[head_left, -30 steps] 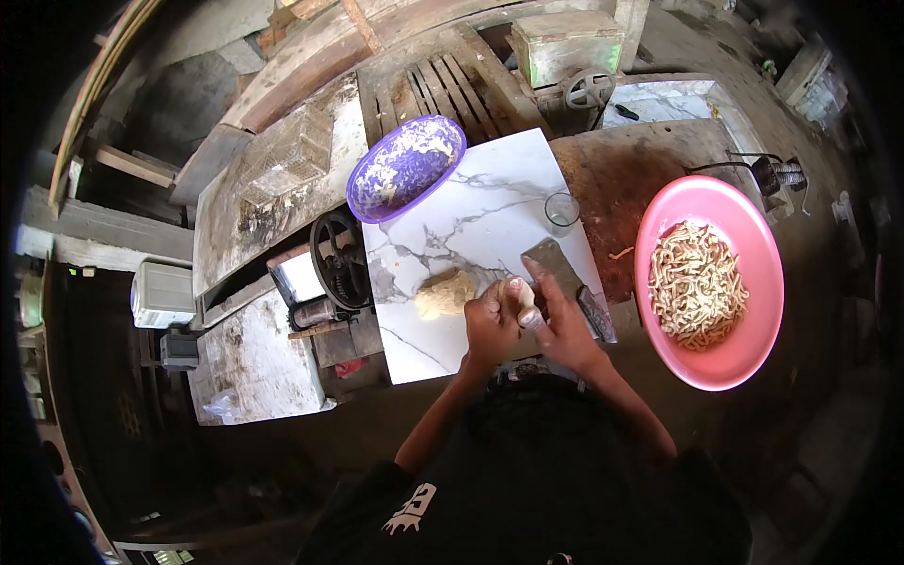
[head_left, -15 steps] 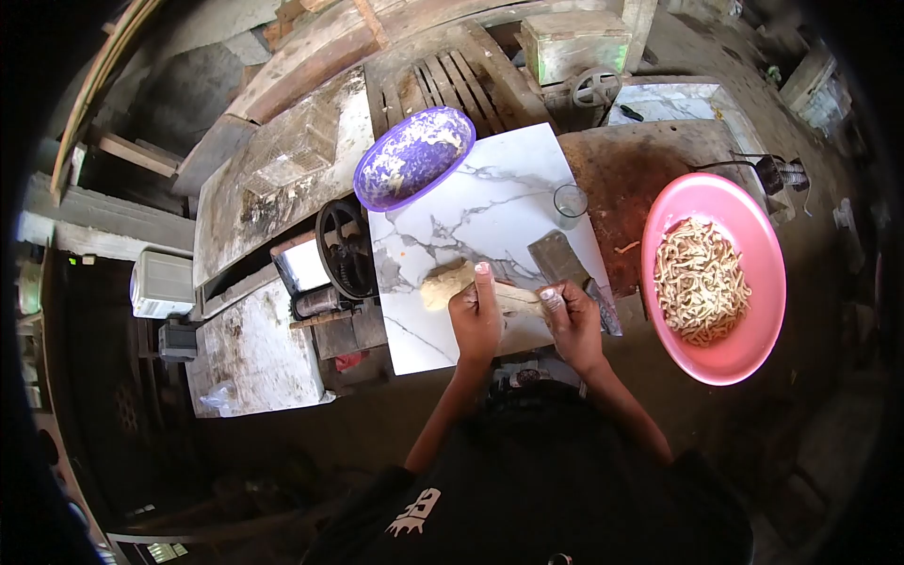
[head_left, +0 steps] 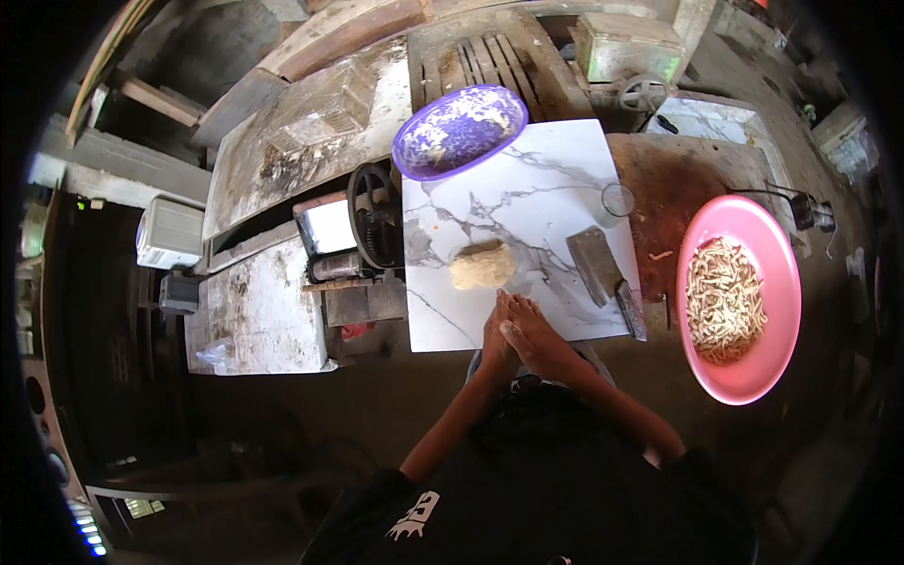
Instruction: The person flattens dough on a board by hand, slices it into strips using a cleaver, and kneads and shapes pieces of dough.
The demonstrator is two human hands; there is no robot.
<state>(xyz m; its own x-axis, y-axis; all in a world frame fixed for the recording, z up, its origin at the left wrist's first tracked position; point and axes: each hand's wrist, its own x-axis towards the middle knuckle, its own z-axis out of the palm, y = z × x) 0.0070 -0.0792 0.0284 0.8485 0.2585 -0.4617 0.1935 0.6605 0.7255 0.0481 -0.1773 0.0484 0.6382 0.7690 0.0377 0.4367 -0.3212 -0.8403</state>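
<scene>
My left hand (head_left: 496,333) and my right hand (head_left: 535,337) are pressed together at the front edge of the marble-patterned board (head_left: 556,325). Whatever lies between the palms is hidden. Just beyond my fingertips a pale lump of dough (head_left: 482,266) rests on the board. To the right lies a cleaver with a broad grey blade (head_left: 593,266) and a dark handle (head_left: 630,309). A clear glass (head_left: 617,201) stands near the board's right edge. The pink basin (head_left: 698,235) at the right holds a heap of thin dough strips (head_left: 723,299).
A purple basin (head_left: 459,132) smeared with dough overlaps the board's back left corner. Left of the board is a machine with a black handwheel (head_left: 374,216). Behind stand a slatted wooden bench (head_left: 428,75) and a box (head_left: 629,47). One strip (head_left: 661,255) lies on the brown table.
The stretched piece of dough between my hands is no longer visible, and my palms have come together nearer my body. The view has shifted, moving the board rightward in the picture.
</scene>
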